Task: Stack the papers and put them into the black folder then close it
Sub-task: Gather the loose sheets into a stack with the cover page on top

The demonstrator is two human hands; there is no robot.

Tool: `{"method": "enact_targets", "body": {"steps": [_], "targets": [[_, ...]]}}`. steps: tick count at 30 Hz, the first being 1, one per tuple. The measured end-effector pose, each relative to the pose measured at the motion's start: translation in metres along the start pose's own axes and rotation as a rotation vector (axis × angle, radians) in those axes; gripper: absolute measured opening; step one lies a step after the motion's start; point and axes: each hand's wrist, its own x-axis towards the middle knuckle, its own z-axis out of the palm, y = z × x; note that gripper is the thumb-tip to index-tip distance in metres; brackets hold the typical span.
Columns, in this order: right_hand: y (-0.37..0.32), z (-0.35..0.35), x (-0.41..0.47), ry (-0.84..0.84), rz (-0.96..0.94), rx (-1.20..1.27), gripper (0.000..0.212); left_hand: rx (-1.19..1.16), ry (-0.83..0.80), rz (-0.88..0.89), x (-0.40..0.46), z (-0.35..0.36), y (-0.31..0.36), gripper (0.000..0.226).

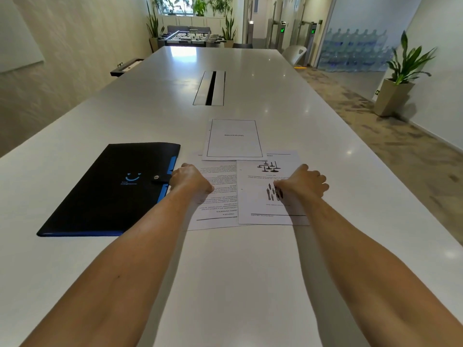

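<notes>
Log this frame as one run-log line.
phase: gathering | left hand: on text page | right hand: on picture page | bibliography page: untouched | black folder: closed, snapped

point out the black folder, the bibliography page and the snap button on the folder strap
black folder (100,194): head view, middle of the front cover
bibliography page (234,139): head view, blank middle near its title
snap button (156,177): head view, silver stud on the strap
</notes>
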Motion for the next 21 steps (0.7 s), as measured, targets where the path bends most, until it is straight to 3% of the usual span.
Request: {"method": "enact_targets", "body": {"steps": [3, 8, 10, 14, 21], "targets": [[-0.002, -0.007, -0.001, -0.012, 0.003, 0.014, 0.077, -0.051, -0.004, -0.011, 0.000, 0.001, -0.002, 0.083], [-0.003, -0.021, 0.000, -0.094, 0.036, 0.061, 0.116, -0.153, -0.041, -0.021, -0.003, 0.002, 0.000, 0.064], [-0.003, -0.022, 0.000, -0.116, 0.048, 0.123, 0.120, -0.193, -0.075, -0.033, -0.004, 0.002, 0.000, 0.060], [-0.004, -0.024, -0.002, -0.153, 0.032, 0.180, 0.115, -0.128, -0.063, -0.032, -0.008, -0.002, 0.005, 0.059], [-0.004, -0.026, -0.006, -0.178, 0.009, 0.328, 0.084, -0.184, -0.077, -0.041, -0.011, -0.004, 0.006, 0.071]]}}
